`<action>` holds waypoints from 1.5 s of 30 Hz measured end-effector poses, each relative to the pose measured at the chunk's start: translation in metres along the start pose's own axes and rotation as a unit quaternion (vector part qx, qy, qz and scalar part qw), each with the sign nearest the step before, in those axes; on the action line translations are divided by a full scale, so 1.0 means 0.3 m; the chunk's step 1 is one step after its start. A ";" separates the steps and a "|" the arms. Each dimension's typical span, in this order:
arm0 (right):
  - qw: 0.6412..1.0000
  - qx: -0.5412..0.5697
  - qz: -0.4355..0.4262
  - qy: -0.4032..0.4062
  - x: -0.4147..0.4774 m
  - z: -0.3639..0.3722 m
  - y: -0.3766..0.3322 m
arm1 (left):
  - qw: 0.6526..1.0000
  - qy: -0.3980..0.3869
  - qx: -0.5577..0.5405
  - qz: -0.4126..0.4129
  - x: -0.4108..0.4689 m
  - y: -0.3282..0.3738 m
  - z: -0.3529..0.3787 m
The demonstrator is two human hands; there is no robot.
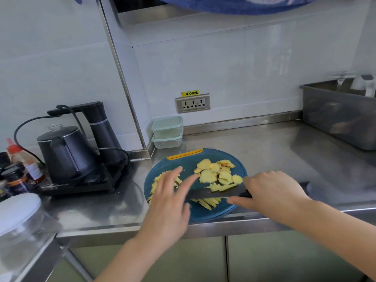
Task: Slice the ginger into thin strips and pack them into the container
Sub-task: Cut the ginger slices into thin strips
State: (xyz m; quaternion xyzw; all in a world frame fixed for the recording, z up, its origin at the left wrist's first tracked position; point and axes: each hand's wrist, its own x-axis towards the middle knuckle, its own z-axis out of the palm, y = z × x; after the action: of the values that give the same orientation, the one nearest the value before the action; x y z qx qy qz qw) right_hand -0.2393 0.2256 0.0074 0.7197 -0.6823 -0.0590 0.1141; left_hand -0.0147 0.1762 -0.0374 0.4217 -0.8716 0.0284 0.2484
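Round teal plastic cutting board [207,214] with a yellow handle sits on the stainless steel tabletop [264,151], near the front edge. Pale yellow ginger slices [213,173], flat irregular rounds, a few with tan skin on the rim, are heaped on the board's far right part. Thin ginger strips [208,202], pale yellow matchsticks, sit in three spots: a loose pile on the board's left under the left hand, a bunch on the near side just below the blade, and a few lying on the blade.

Left hand [168,202] is over the left pile, fingers straight and spread, holding nothing; can't tell if it touches the strips. Right hand [270,192] fingers are wrapped round the black handle of a dark-bladed kitchen knife [203,193], one finger stuck out straight; the blade lies across the board pointing left.

Two stacked clear plastic containers [167,132] with pale green lids stand behind the board against the white wall, lids on, apart from the board. Black gooseneck kettle [65,151] is on its base at left.
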 end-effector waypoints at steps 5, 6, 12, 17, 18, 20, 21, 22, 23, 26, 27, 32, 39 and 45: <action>0.997 -0.017 -0.066 0.030 -0.008 -0.035 -0.058 | 0.994 -0.093 0.047 0.038 -0.001 0.127 0.016; 0.996 -0.021 -0.073 0.037 -0.009 -0.040 -0.067 | 0.993 -0.100 0.046 0.036 0.009 0.133 0.023; 0.995 -0.034 -0.078 0.043 -0.015 -0.053 -0.061 | 0.993 -0.089 0.076 0.033 0.027 0.086 0.078; 0.996 -0.050 -0.034 0.060 -0.014 -0.035 -0.002 | 0.988 -0.106 0.111 -0.023 0.032 -0.049 0.094; 0.997 -0.048 -0.021 0.059 -0.013 -0.030 0.014 | 0.988 -0.111 0.107 -0.030 0.036 -0.072 0.090; 0.998 -0.027 0.013 0.052 -0.008 -0.013 0.050 | 0.993 -0.070 0.094 -0.034 0.045 -0.113 0.078; 0.998 -0.003 0.041 0.050 -0.006 -0.002 0.070 | 0.994 -0.046 0.087 -0.040 0.053 -0.132 0.074; 0.996 0.024 0.071 0.052 -0.003 0.013 0.090 | 0.996 -0.031 0.074 -0.045 0.061 -0.144 0.068; 0.991 0.049 0.104 0.062 0.000 0.030 0.109 | 0.997 -0.028 0.060 -0.052 0.069 -0.148 0.064; 0.973 0.106 0.180 0.095 0.022 0.096 0.161 | 0.998 -0.010 0.037 -0.056 0.098 -0.130 0.065; 0.970 0.113 0.193 0.099 0.033 0.119 0.171 | 0.998 -0.011 0.038 -0.049 0.105 -0.109 0.073; 0.967 0.101 0.209 0.106 0.102 0.233 0.194 | 0.995 -0.096 -0.013 0.012 0.134 0.030 0.140; 0.954 0.115 0.232 0.152 0.175 0.327 0.199 | 0.989 -0.109 -0.089 0.050 0.195 0.064 0.226; 0.954 0.119 0.231 0.150 0.187 0.344 0.212 | 0.993 -0.071 -0.051 0.078 0.216 0.006 0.245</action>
State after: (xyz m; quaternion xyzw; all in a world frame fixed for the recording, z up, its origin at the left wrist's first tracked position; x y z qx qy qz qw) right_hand -0.3223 0.1585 -0.0730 0.5511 -0.8071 0.1598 0.1391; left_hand -0.0800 0.1117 -0.0717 0.3399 -0.9177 -0.0267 0.2040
